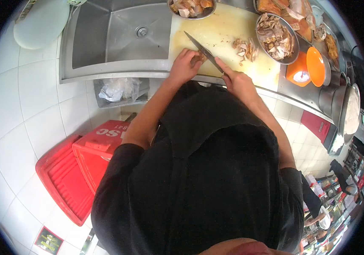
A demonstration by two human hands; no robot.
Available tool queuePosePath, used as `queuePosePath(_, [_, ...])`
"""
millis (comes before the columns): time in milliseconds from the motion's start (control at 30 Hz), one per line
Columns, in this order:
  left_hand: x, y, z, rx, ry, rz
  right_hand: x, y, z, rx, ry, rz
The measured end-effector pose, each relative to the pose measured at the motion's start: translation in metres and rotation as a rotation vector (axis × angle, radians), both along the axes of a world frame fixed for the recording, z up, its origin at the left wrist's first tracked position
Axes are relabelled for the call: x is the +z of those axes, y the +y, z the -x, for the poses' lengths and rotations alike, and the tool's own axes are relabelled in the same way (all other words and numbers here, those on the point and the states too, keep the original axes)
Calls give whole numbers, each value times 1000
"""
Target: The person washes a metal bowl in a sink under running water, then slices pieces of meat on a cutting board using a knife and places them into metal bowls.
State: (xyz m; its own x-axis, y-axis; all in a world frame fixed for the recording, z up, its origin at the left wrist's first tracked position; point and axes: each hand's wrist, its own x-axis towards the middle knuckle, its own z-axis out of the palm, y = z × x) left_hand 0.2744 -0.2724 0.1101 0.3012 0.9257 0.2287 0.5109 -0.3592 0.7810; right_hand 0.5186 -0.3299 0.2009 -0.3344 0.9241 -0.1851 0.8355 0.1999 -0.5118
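Observation:
My right hand (238, 81) is closed round the handle of a kitchen knife (202, 49), its blade pointing up and left over the pale cutting board (216, 25). Close to the blade's left side, my left hand (184, 66) has its fingers curled onto a small brown piece of meat (198, 59) near the board's front edge. A small heap of sliced meat (246, 49) lies on the board, right of the knife. Beyond it stands a metal bowl (292, 58) full of shredded meat (275, 36). Another metal bowl (194, 18) at the back holds meat chunks.
A steel sink (105, 36) adjoins the board on the left. An orange scale (297, 72) with an orange dish (316, 66) stands right, beside stacked pots (331, 95). Larger meat pieces (303, 27) lie at the back right. Red plastic crates (69, 178) stand below left.

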Motion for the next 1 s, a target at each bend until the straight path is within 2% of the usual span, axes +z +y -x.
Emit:
queuePosePath(200, [-3,1,-2,11,-53,-24,6,3,9,47,-125,15])
queuePosePath(400, [-7,5,-4,23,-9,42,38,18,28,74,-209,150])
queuePosePath(767, [-17,6,-5,36,-82,83,30,38,39,110,-209,139])
queuePosePath(1000, [-29,10,-5,26,-122,-14,23,40,42,124,-263,139])
